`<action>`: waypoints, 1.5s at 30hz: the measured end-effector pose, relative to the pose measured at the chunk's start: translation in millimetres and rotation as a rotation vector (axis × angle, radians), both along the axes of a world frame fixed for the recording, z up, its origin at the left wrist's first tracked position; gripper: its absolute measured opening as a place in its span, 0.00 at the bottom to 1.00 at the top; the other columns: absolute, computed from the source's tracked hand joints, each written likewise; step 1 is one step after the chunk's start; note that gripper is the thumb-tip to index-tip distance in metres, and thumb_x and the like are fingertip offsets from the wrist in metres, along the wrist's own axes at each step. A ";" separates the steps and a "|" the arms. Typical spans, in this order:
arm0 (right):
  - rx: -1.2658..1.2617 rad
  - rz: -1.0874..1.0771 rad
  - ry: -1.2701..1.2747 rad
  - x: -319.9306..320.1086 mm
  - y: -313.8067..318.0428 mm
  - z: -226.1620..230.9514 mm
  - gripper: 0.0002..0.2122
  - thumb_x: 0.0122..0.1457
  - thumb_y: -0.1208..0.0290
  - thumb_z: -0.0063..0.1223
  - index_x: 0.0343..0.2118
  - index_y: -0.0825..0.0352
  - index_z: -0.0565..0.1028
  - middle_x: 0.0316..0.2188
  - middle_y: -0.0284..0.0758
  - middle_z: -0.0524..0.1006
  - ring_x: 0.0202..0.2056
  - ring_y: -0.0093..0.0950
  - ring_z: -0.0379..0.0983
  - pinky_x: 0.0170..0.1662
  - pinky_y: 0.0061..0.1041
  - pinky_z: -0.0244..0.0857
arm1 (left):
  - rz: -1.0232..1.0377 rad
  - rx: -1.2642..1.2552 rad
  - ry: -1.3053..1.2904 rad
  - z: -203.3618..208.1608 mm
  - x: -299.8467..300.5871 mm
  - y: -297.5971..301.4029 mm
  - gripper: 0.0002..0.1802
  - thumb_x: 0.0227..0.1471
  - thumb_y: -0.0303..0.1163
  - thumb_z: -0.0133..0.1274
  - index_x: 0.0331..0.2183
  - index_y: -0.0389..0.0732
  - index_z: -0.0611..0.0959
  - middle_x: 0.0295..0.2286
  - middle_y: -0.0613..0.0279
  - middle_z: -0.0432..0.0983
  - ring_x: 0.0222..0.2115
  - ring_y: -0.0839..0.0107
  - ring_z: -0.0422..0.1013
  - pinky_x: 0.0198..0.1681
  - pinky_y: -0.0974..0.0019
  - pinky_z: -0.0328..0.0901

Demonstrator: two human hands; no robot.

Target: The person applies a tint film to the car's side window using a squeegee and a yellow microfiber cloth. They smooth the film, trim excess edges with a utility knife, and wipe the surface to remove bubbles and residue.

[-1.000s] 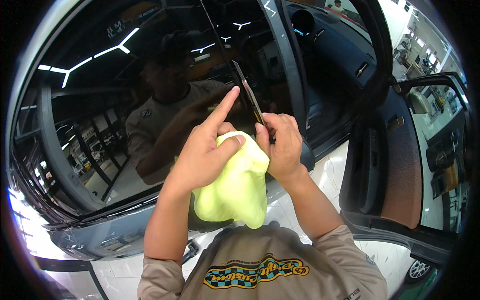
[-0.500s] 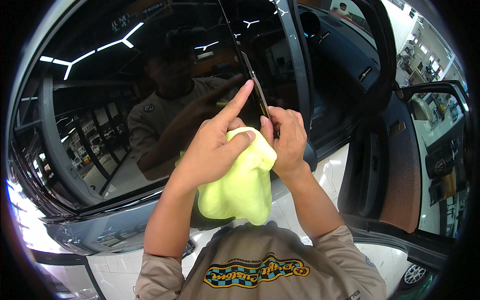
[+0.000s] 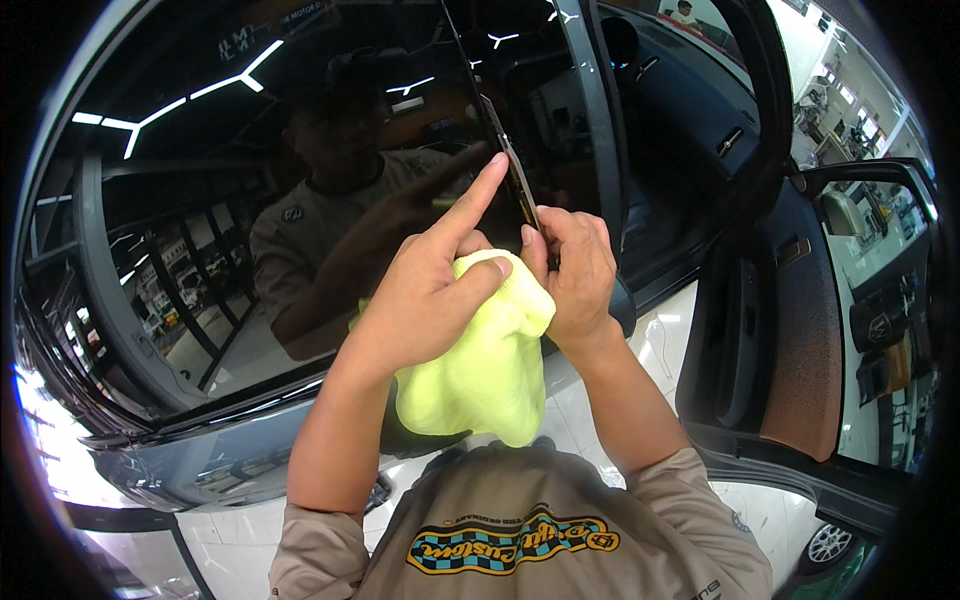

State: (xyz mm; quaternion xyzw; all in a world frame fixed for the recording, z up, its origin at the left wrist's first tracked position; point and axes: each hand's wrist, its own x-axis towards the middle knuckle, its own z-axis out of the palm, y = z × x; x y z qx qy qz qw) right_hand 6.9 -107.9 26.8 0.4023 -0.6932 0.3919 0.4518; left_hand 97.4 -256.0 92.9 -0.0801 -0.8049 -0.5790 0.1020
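Observation:
My left hand (image 3: 425,285) holds a bright yellow-green microfibre cloth (image 3: 475,370) between its thumb and curled fingers, and the cloth hangs down below. Its index finger stretches out, with the tip against or very near a slim, metallic snap-off cutter knife (image 3: 517,180). The near end of the knife is pinched in my right hand (image 3: 572,265), whose fingers partly hide it. Its thin blade points away from me along the dark vertical edge of the car's glossy black side window (image 3: 330,230). Whether the blade touches the glass or the trim, I cannot tell.
To the right stands an open car door (image 3: 750,340) with a brown inner panel and a side mirror. Past the door pillar shows the dark dashboard (image 3: 690,120). White floor tiles (image 3: 660,340) lie below. A person (image 3: 685,14) is far off at the upper right.
The knife and my left fingertip have shifted very slightly farther up the window edge. Both grips look the same.

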 end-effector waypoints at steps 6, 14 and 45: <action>0.001 0.000 0.004 0.0 -0.4 0.4 0.12 0.55 0.78 0.59 0.42 0.70 0.72 0.26 0.39 0.73 0.26 0.34 0.71 0.36 0.34 0.63 | 0.003 0.006 0.006 0.1 0.3 0.8 0.43 0.50 0.26 0.50 0.66 0.49 0.56 0.18 0.63 0.70 0.20 0.77 0.65 0.34 0.71 0.63; 0.011 -0.004 0.037 -2.8 -0.6 0.7 0.12 0.55 0.78 0.58 0.42 0.71 0.72 0.25 0.38 0.73 0.26 0.33 0.70 0.34 0.34 0.62 | -0.010 -0.007 -0.037 3.1 1.8 -0.2 0.43 0.49 0.26 0.50 0.66 0.50 0.56 0.21 0.63 0.73 0.24 0.78 0.67 0.36 0.72 0.63; 0.161 -0.037 -0.093 7.3 4.3 3.7 0.16 0.55 0.83 0.57 0.47 0.75 0.74 0.22 0.39 0.73 0.20 0.25 0.70 0.22 0.19 0.64 | -0.095 -0.214 -0.320 -57.1 54.9 3.4 0.38 0.50 0.31 0.52 0.62 0.41 0.62 0.27 0.50 0.78 0.28 0.56 0.75 0.36 0.61 0.67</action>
